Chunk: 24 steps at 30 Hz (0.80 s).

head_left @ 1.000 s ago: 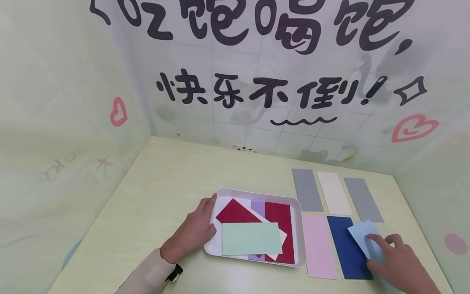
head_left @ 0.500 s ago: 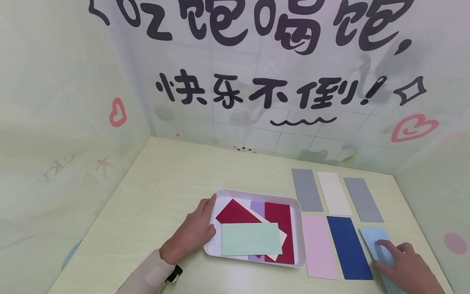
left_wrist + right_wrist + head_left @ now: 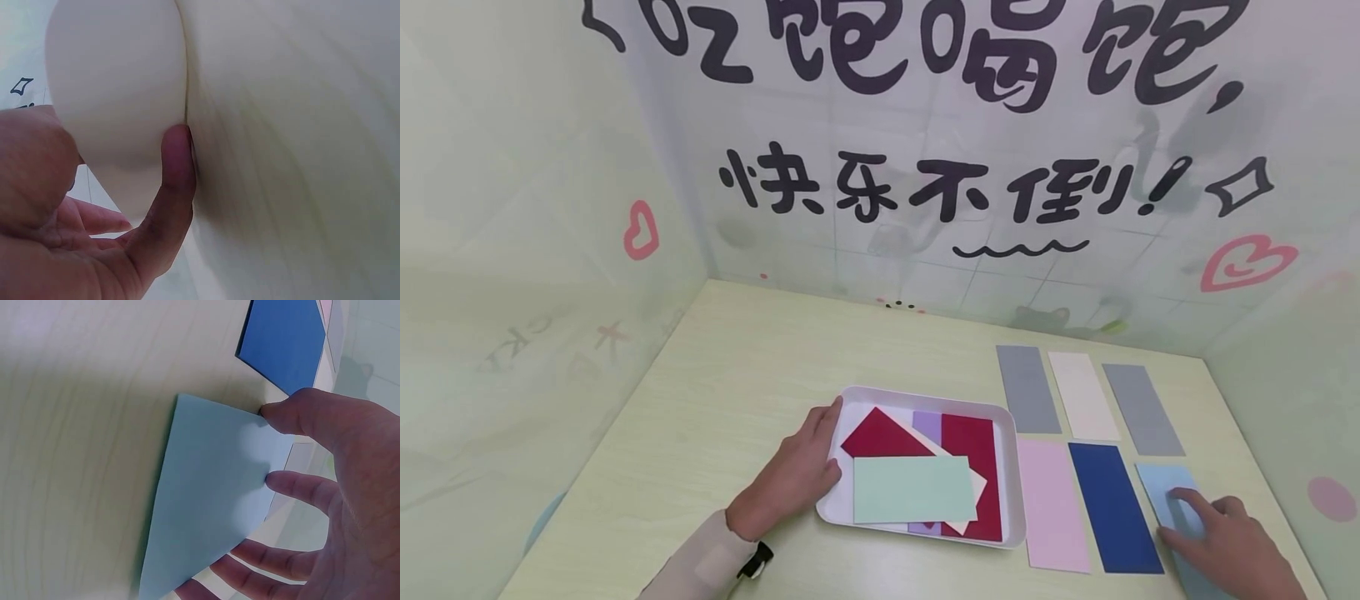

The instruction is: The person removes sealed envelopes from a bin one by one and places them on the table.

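A light blue rectangular card (image 3: 1180,508) lies at the front right of the table. My right hand (image 3: 1232,542) holds it across its width: in the right wrist view the thumb (image 3: 287,419) is at one edge, the index fingertip touches the top, and other fingers reach the opposite edge. My left hand (image 3: 796,467) grips the left end of a white tray (image 3: 1017,492); the left wrist view shows a fingertip low against the tray wall (image 3: 119,81). Inside the tray lie a pale green card (image 3: 913,490), red cards (image 3: 970,442), a purple card (image 3: 927,425) and a cream card.
Between tray and right hand lie a pink card (image 3: 1054,504) and a dark blue card (image 3: 1116,508). Behind them are two grey cards (image 3: 1028,389) and a pale pinkish card (image 3: 1082,396). Printed sheets wall the table (image 3: 760,350) at the back and both sides.
My right hand has shifted the light blue card right, off the dark blue card, and straightened it alongside. Its thumb has since moved slightly left. My left hand stays on the tray.
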Each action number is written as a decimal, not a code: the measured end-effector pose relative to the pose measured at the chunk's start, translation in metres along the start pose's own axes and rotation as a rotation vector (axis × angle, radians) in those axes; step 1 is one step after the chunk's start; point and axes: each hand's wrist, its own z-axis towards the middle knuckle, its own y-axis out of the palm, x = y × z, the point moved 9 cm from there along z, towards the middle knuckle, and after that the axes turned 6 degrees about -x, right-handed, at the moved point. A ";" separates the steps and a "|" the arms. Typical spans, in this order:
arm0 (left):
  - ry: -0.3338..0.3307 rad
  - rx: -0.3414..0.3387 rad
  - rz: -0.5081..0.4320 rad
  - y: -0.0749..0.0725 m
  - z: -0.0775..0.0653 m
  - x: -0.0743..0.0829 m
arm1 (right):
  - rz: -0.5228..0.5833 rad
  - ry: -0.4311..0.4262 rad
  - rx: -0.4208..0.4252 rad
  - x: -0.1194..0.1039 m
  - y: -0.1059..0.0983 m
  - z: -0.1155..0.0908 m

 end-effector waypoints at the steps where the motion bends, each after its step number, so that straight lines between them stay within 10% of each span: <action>1: 0.001 0.000 0.001 0.000 0.000 0.000 | -0.002 0.007 -0.006 0.000 0.000 0.000; 24: -0.005 -0.010 0.006 0.002 0.000 0.000 | 0.022 0.039 -0.039 -0.002 -0.002 0.000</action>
